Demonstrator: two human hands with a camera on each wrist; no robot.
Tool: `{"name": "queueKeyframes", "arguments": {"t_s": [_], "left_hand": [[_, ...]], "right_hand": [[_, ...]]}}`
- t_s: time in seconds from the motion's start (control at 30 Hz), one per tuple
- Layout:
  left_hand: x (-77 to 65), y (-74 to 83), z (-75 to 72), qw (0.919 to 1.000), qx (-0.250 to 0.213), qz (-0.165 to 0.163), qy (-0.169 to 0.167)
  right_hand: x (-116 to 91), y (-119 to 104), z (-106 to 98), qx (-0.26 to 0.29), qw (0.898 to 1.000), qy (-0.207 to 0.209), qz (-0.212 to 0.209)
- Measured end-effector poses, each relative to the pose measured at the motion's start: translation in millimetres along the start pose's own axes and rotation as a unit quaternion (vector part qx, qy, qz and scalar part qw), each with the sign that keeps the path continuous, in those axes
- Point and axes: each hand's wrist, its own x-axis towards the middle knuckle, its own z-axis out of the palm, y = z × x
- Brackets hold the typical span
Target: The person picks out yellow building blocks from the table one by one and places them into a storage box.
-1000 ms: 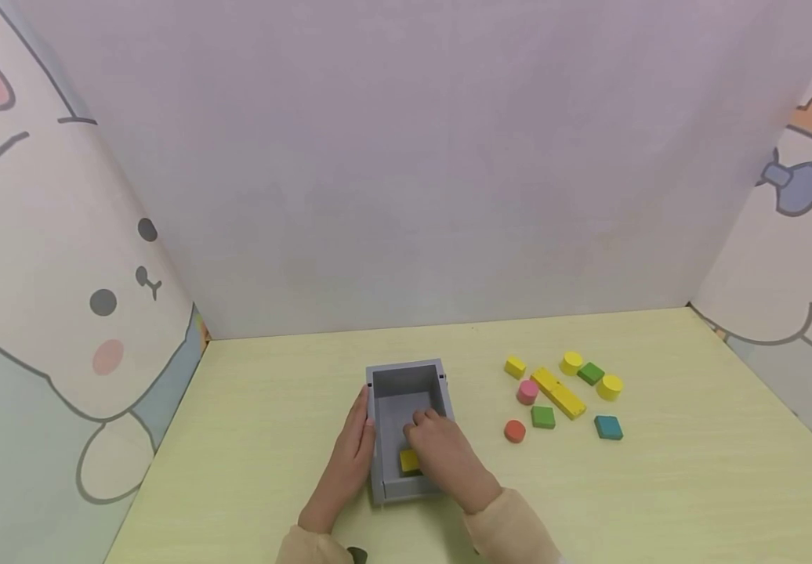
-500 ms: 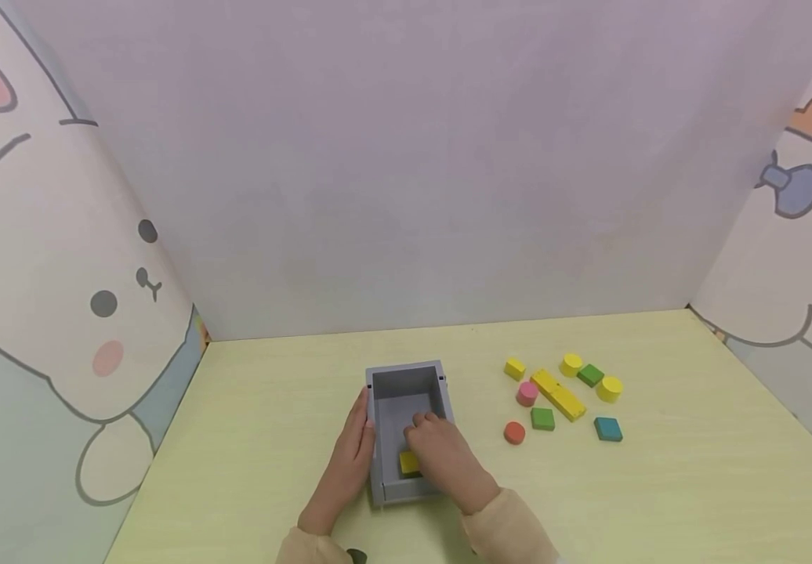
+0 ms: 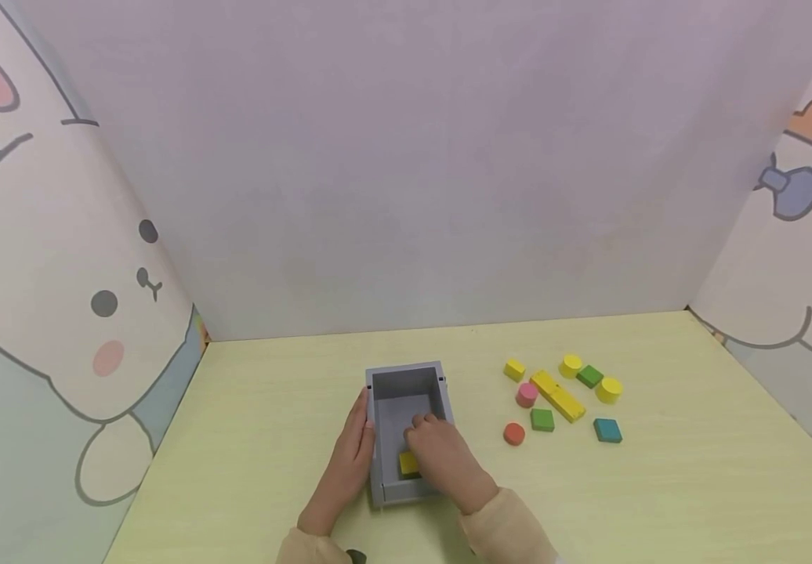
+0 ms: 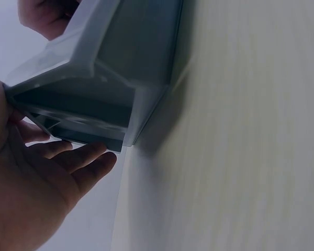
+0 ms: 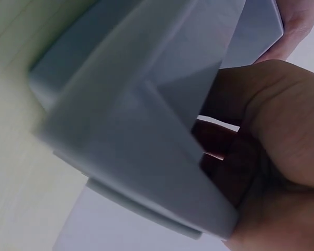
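A grey open-topped box [image 3: 406, 492] stands on the table in the head view. My left hand [image 3: 351, 454] lies along its left wall; in the left wrist view that hand's fingers [image 4: 86, 162] stretch out nearly straight against the box. My right hand [image 3: 441, 454] reaches over the right wall into the box, its fingers bent downward. A yellow block [image 3: 409, 465] lies at the box's near end, partly covered by the right hand. The right fingertips are hidden by the hand itself and, in the right wrist view, by the box wall [image 5: 120, 141]; whether they pinch anything I cannot tell.
Right of the box lie several loose blocks: a red disc [image 3: 514, 434], a pink cylinder [image 3: 527, 395], green blocks [image 3: 542, 420], long yellow pieces [image 3: 557, 396], yellow cylinders [image 3: 609, 390] and a blue block [image 3: 607, 430]. A pale wall [image 3: 434, 196] rises behind the table.
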Motion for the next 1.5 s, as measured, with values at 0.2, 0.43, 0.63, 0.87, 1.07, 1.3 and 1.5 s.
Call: {"name": "queueKeyframes", "arguments": {"t_s": [0.2,0.43,0.63,0.87,1.07,1.3,1.5], "left_hand": [[-0.6,-0.7,0.1,1.0,-0.001,-0.002,-0.001],[-1.5,-2.3,0.0,1.0,0.002,0.002,0.001],[-1.5,-3.6,0.0,0.9999,-0.003,0.01,0.001],[-1.5,-1.6,0.0,1.0,0.005,0.008,0.003],[-1.1,1.7,-0.8,1.0,0.007,0.002,0.003],[-0.8,3.3,-1.2,1.0,0.006,-0.006,0.0],[-0.5,3.2,-1.1,0.9999,0.01,-0.002,-0.002]], "right_hand": [[0,-1,0,-0.003,1.0,-0.004,-0.008],[-1,2,-3,0.02,0.999,0.025,-0.023],[-4,7,-9,0.002,0.995,0.089,-0.04],[-6,14,-13,-0.02,0.994,0.108,-0.028],[-9,25,-19,-0.018,0.992,0.125,-0.003],[-14,41,-20,0.02,0.984,0.174,0.023],[-21,58,-20,0.046,0.975,0.21,0.049]]}}
